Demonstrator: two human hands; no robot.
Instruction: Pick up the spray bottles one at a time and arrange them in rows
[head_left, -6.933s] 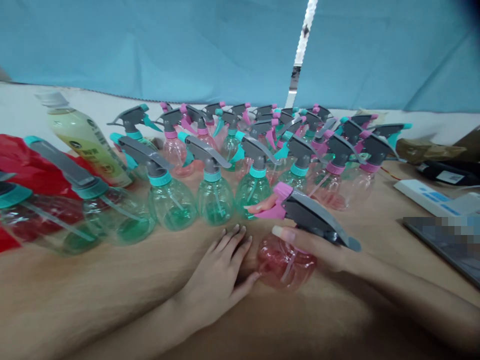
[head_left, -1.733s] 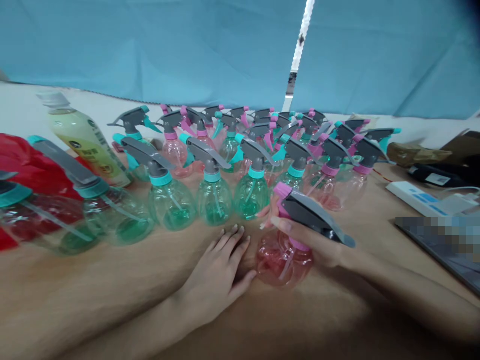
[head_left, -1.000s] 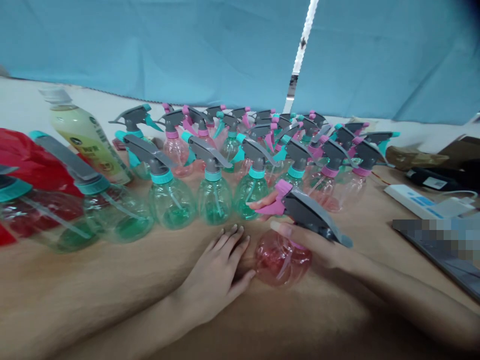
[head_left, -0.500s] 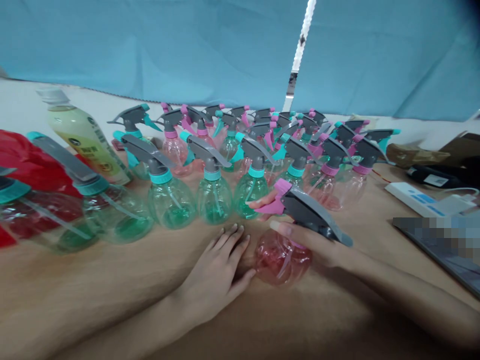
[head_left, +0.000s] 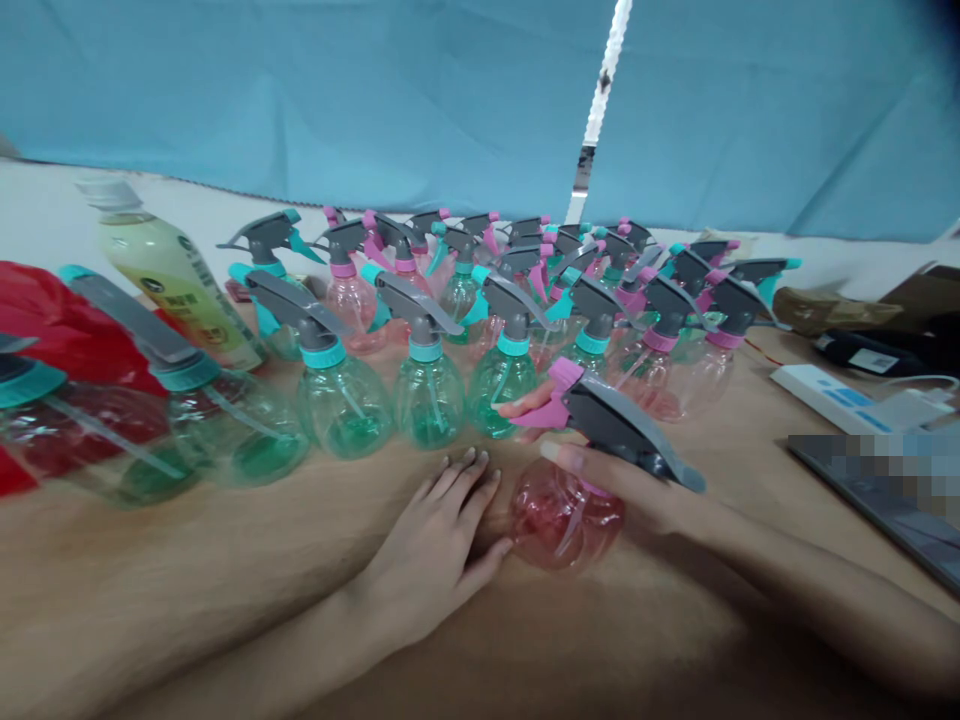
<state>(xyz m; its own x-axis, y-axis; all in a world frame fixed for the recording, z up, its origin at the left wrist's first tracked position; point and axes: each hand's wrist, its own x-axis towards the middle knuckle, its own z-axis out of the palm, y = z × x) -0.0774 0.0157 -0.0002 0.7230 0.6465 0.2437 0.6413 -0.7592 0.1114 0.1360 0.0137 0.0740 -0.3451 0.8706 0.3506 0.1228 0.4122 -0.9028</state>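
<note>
My right hand is closed round the neck of a pink spray bottle, with the index finger stretched forward near its pink trigger. The bottle has a grey head with a pink nozzle and a thin tube inside; it is tilted slightly. My left hand lies flat on the wooden table, fingers extended and holding nothing. Its thumb tip is close to the pink bottle; whether they touch I cannot tell. Just beyond my hands stand green spray bottles, among them one with a turquoise collar.
Several more pink and green spray bottles crowd the back. At left are a labelled drink bottle and a red plastic bag. A white power strip and a dark-edged flat device lie at right. Blue cloth hangs behind.
</note>
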